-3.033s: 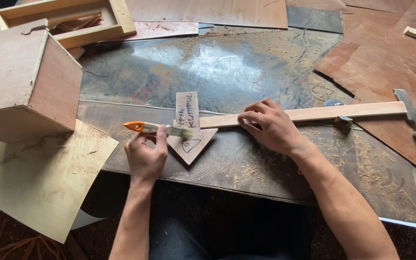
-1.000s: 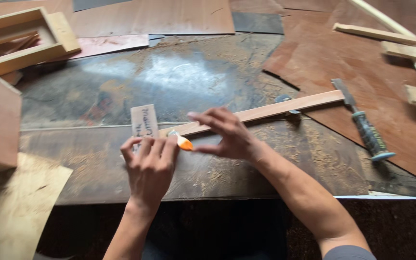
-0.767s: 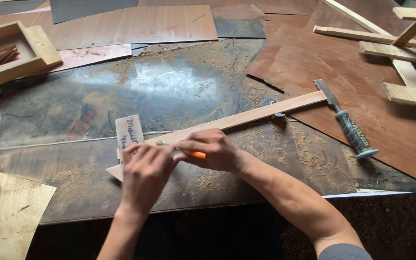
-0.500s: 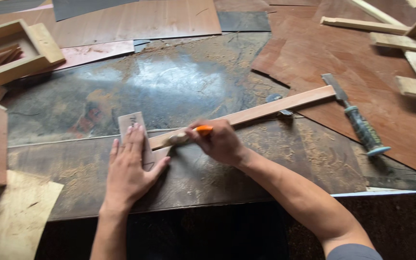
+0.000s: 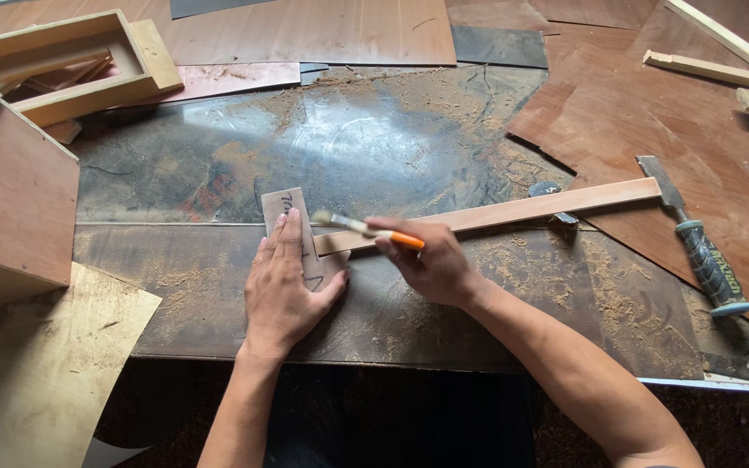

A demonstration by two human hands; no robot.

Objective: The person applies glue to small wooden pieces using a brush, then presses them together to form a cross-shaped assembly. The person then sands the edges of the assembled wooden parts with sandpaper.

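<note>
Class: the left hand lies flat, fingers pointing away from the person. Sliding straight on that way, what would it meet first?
Probably the brush tip, held in the right hand, just beyond the left hand's fingertips; depth is uncertain.

Brush (image 5: 366, 230) from L hand (image 5: 288, 290) to R hand (image 5: 431, 264), bristles leftward.

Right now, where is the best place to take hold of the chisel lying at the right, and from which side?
Grip the chisel by its dark ribbed handle, probably coming from above or from the near right. It lies flat on the brown board, blade toward the wooden strip, capped end toward the table edge, with nothing lying over the handle.
</note>
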